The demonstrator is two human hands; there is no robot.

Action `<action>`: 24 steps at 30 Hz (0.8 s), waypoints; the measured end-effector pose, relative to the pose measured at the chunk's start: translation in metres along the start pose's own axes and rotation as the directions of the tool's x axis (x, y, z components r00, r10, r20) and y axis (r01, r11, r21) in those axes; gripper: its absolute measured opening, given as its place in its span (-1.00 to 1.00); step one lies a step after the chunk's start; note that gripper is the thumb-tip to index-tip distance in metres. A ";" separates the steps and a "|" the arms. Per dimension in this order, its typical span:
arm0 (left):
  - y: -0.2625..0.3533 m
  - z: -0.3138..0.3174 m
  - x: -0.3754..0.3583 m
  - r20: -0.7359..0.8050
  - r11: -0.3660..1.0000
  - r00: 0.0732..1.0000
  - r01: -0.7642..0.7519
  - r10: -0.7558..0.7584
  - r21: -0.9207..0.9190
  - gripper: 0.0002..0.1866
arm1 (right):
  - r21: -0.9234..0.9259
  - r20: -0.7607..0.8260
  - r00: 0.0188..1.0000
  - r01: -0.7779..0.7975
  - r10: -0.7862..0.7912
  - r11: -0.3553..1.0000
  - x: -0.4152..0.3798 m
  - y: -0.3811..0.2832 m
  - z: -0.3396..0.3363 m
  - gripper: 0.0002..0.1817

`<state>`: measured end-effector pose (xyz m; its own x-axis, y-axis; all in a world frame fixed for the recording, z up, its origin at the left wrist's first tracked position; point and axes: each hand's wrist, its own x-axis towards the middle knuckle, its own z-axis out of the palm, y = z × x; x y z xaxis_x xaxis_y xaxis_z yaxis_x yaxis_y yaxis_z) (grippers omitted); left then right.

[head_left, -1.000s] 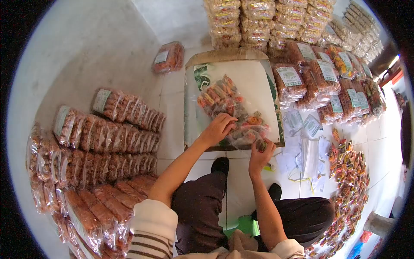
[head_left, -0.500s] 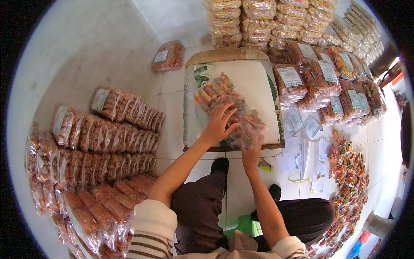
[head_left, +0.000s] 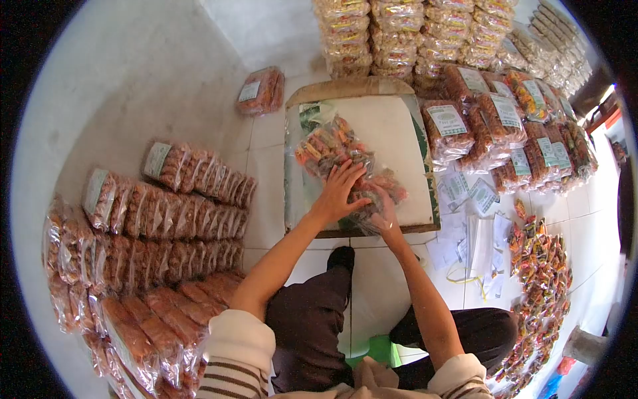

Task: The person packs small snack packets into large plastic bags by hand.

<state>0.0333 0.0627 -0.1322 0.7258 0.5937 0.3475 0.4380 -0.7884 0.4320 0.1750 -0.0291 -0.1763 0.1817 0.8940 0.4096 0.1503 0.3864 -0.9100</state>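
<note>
A clear plastic bag of small orange and dark packets lies slantwise on a low white-topped board in front of me. My left hand rests on the middle of the bag with its fingers spread. At the bag's near right end is my right hand, its fingers bent against the crinkled plastic; whether they pinch it cannot be made out.
Stacked brown packs stand at the left, and one labelled pack lies behind. Labelled packs are piled at the right, near loose labels, papers and loose colourful packets. Tall snack stacks rise at the back.
My right hand has moved slightly left and turned inward over the bag's near end. My left hand has stayed almost in place on the bag.
</note>
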 end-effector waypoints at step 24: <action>0.007 0.000 -0.013 -0.075 0.987 0.987 0.149 -0.144 0.061 -0.49 | -0.815 0.355 0.923 0.228 0.149 0.532 0.053 0.000 -0.001 -0.49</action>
<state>0.0271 0.0495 -0.1334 0.6131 0.7116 0.3431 0.5727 -0.6996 0.4273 0.1859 0.0178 -0.1546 -0.1547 0.9632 0.2199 0.9138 0.2241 -0.3387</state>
